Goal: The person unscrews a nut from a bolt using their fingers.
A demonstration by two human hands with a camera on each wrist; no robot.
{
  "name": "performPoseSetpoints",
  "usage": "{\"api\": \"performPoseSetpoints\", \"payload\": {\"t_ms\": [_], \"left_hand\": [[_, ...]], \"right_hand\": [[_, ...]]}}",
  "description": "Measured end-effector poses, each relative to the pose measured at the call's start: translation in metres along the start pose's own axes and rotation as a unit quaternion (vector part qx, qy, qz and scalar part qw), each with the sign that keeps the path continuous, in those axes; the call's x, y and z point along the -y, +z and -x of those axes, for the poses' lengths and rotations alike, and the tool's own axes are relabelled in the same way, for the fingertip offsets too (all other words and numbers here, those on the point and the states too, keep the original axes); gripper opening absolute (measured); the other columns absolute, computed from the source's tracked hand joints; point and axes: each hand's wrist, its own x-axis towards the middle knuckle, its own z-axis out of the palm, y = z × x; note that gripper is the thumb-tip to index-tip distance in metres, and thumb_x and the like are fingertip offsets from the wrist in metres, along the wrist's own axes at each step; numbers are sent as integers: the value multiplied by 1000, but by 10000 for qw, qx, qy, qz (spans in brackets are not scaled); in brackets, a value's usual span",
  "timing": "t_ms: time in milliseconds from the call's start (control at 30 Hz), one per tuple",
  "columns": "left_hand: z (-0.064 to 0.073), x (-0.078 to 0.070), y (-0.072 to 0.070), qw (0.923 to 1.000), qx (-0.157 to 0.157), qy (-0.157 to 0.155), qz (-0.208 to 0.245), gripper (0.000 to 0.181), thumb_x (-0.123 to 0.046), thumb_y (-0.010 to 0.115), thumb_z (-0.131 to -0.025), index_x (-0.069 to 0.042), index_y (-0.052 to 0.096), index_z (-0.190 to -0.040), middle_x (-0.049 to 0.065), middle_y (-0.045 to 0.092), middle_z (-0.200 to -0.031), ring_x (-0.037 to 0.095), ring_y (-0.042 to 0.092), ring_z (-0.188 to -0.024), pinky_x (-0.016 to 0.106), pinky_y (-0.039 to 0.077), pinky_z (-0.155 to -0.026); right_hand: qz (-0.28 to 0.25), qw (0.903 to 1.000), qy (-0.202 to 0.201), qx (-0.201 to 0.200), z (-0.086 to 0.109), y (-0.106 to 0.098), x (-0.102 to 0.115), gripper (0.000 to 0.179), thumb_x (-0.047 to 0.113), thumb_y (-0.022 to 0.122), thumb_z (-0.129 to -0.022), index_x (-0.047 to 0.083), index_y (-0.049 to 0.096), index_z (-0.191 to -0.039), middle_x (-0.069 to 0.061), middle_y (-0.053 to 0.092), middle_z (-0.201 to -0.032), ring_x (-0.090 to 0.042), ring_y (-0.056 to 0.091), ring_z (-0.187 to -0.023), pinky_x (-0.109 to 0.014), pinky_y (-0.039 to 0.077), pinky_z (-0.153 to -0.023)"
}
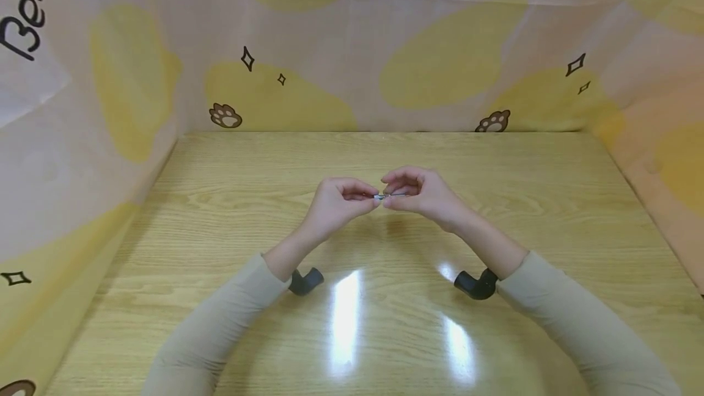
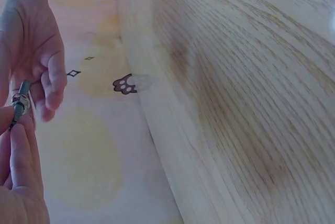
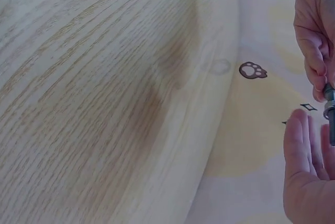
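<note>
At the far left, a cloth [image 1: 55,157] with yellow patches and dark drawings stands as a wall beside the wooden table [image 1: 203,231]. Next comes the left sleeve [image 1: 220,322], pale in colour, and a black bent piece [image 1: 306,282] near the wrist. The left hand [image 1: 332,208] holds a small metal bolt [image 2: 21,101] between thumb and fingertips, in a closed pinch at one end. This bolt is in the air above the table, between the two hands, and it carries a shiny ring-like part around its shank. Its other end points toward the right hand [image 1: 429,196], whose fingers are loosely bent, with a gap to the thumb — whether they touch the bolt, I cannot tell. Farther right are a second black bent piece [image 1: 475,285] and the right sleeve [image 1: 588,322].
</note>
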Motion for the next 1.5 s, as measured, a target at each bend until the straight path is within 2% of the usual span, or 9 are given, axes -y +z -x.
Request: {"api": "performPoseSetpoints", "payload": {"t_ms": [133,333,567,700,800,1000,1133,1233,1500], "left_hand": [[0,0,1,10000,18,21,34,13,-5,70,-82,2,70,-93,10,69,-89,20,67,-79,32,56,-74],[0,0,1,9999,68,103,28,13,-4,70,-82,3,69,-93,10,69,-90,20,66,-79,32,56,-74],[0,-1,2,10000,-4,50,32,13,-4,71,-81,3,69,-92,10,69,-89,20,67,-78,32,56,-73],[0,-3,1,10000,-1,71,17,13,-4,70,-81,3,69,-92,10,69,-89,20,67,-78,32,56,-73],[1,-3,2,10000,-2,54,65,12,-2,70,-81,3,69,-92,11,69,-89,24,67,-78,32,56,-73],[1,-4,2,10000,-15,44,79,12,-2,70,-81,4,69,-91,12,69,-88,23,67,-78,32,56,-73],[1,-3,2,9999,-25,114,104,11,-2,70,-81,4,69,-90,12,69,-88,20,67,-77,32,56,-73],[1,-2,2,9998,-2,156,156,11,-1,70,-80,5,69,-90,12,69,-88,21,67,-77,33,56,-73],[0,-3,1,9997,20,143,190,12,-2,70,-80,5,69,-90,12,69,-88,21,67,-77,33,56,-72]], "right_hand": [[-52,9999,47,80,1,0,1,25,9,60,-91,-9,58,-107,-20,65,-94,-20,66,-81,-36,55,-78],[-45,9999,-80,79,1,-1,-1,30,0,67,-83,-7,56,-109,-11,62,-96,-17,62,-85,-29,54,-77],[-295,9985,285,353,-1,-1,-3,26,16,53,-96,-6,55,-108,-12,65,-89,-21,65,-79,-38,55,-79],[-450,9983,176,321,-1,-2,-3,15,2,60,-89,-5,57,-101,-9,65,-88,-16,64,-79,-35,54,-79],[-514,9981,2,336,-1,-2,-2,26,-6,63,-83,-9,54,-108,-7,63,-93,-16,64,-84,-31,54,-79],[-272,9988,104,389,0,-1,-1,22,9,55,-94,-7,54,-108,-7,65,-85,-20,65,-77,-43,54,-79],[-354,9989,55,314,0,-2,-1,15,2,58,-90,-5,55,-103,-6,64,-87,-16,64,-79,-37,54,-79],[-406,9987,-13,306,1,-3,-1,25,-4,63,-84,-5,54,-108,-6,61,-95,-16,62,-85,-29,53,-79],[-424,9986,123,301,0,-2,1,17,4,58,-91,-6,57,-104,-13,65,-91,-18,65,-81,-34,54,-79]]}}
